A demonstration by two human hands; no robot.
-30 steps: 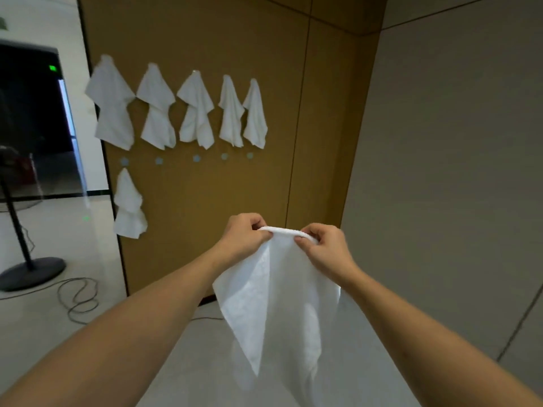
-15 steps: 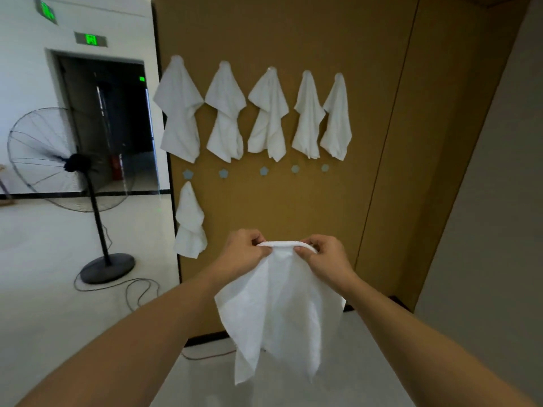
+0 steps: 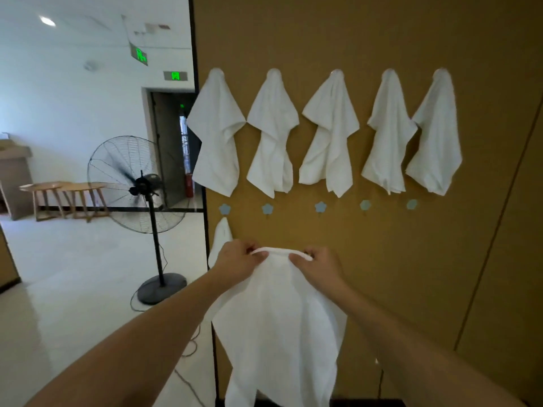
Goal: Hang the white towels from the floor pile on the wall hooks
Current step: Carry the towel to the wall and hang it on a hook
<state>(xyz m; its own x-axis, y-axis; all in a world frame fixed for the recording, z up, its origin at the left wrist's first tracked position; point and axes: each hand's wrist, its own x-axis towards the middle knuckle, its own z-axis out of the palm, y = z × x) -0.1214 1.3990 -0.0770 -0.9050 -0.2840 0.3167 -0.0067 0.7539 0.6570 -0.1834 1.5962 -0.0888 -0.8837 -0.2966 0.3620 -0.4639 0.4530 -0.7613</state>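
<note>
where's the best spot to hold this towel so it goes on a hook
Keep the grip at the top edge. The left hand and right hand pinch the towel from either side, leaving a short taut span between them while the rest hangs free. That span can probably drop over a free blue hook.

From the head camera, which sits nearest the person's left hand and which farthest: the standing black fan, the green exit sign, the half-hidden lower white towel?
Measured from the left hand:
1. Half-hidden lower white towel, on the brown wall just above that hand.
2. Standing black fan, to the left on the floor.
3. Green exit sign, high up at upper left, farthest.
</note>
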